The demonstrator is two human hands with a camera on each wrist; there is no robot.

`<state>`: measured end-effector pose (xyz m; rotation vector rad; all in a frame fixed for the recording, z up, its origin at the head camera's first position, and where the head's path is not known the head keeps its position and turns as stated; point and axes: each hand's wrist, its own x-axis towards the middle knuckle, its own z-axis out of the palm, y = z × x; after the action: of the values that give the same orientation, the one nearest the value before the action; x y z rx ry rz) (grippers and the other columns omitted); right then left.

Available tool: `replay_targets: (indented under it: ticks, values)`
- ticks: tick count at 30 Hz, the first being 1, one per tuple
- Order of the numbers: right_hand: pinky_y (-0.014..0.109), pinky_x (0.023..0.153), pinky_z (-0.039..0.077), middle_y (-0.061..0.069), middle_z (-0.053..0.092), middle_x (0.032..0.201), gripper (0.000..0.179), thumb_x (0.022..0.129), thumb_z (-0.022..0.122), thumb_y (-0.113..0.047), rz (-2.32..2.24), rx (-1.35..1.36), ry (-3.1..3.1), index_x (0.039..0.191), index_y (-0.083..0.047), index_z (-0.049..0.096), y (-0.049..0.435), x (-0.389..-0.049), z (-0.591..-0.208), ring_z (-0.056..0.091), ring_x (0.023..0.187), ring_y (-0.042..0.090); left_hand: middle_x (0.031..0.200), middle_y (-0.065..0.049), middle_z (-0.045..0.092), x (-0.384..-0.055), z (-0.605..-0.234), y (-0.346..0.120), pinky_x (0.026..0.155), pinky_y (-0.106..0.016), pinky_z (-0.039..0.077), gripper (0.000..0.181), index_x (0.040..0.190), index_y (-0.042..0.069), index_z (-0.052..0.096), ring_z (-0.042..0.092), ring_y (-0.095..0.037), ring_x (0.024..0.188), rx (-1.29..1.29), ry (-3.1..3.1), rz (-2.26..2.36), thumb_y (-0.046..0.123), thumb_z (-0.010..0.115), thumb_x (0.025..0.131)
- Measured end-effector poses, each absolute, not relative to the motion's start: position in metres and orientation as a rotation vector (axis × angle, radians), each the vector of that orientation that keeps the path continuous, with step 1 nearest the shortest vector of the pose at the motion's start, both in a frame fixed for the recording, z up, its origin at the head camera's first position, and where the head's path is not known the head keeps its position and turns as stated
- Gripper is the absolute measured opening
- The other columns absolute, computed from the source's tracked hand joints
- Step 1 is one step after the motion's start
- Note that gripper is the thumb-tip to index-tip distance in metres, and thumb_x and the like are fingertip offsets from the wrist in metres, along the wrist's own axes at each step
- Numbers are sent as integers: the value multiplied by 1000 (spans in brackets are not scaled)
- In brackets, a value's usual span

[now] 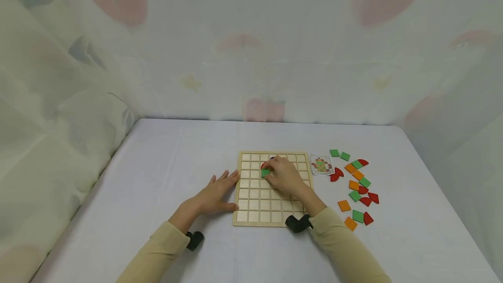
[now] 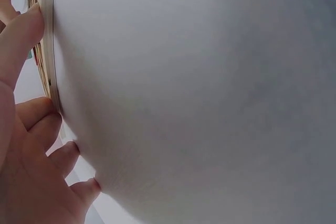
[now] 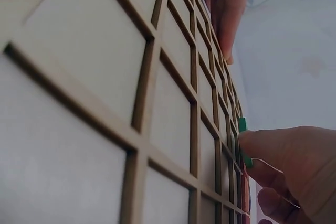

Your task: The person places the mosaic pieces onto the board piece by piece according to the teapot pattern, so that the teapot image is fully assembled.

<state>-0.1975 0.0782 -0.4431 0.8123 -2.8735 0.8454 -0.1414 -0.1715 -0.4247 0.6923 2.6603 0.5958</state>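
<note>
A wooden grid board (image 1: 253,205) lies on the white table. My right hand (image 1: 287,175) is over its upper middle and pinches a green square tile (image 1: 265,173) between thumb and fingers. In the right wrist view the same green tile (image 3: 242,124) stands tilted at the grid's surface. A red piece (image 1: 263,165) shows on the board just beyond it, partly hidden by my fingers. My left hand (image 1: 215,194) rests with fingers spread at the board's left edge, thumb and fingertips touching that side. In the left wrist view the board's edge (image 2: 48,51) runs along those fingers.
Right of the board lies a printed pattern card (image 1: 322,165). Beyond it are scattered green squares (image 1: 358,216), orange squares (image 1: 344,205) and red rounded pieces (image 1: 367,218). Black wrist cameras (image 1: 297,223) sit on both wrists. A patterned curtain (image 1: 267,56) hangs behind the table.
</note>
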Motion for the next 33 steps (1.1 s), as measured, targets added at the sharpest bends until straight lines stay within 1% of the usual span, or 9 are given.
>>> replay_targets:
  ticks: [6,13,19,25,30,33]
  values:
    - [32,63,43,5,58,90,14,78,68,-13,771,838,-2786,91,-11,67,75,-195,-444,51,77,20,154,-6,17,-142,-425,-171,108,-60,8,88,147,8,23,12,-34,140,699,2661,595,38,70,79]
    - [36,63,44,6,59,92,15,77,70,-14,746,830,-2787,92,-11,68,74,-193,-440,53,79,23,153,-7,18,-141,-423,-170,108,-61,9,87,146,7,24,12,-35,140,703,2662,606,37,71,79]
    - [33,63,43,2,59,92,17,78,70,-17,693,816,-2843,95,-15,68,73,-196,-443,53,82,21,153,-7,18,-141,-422,-170,108,-61,8,87,146,7,24,12,-35,140,697,2661,610,36,71,79]
    - [32,63,43,2,58,92,18,78,70,-16,698,826,-2839,96,-16,68,74,-196,-444,52,80,20,153,-7,18,-141,-424,-170,108,-61,9,87,146,7,24,12,-34,140,689,2659,604,36,71,79]
    - [31,66,43,2,58,93,18,79,70,-16,775,828,-2839,96,-15,68,76,-195,-444,51,80,19,154,-6,18,-141,-423,-170,109,-60,8,87,146,8,24,12,-34,140,683,2660,598,35,71,79]
    - [30,70,44,2,58,92,18,81,68,-16,877,792,-2867,99,-14,68,78,-196,-443,52,82,17,154,-6,18,-141,-423,-169,109,-60,8,87,146,7,24,12,-34,140,685,2664,591,35,71,79]
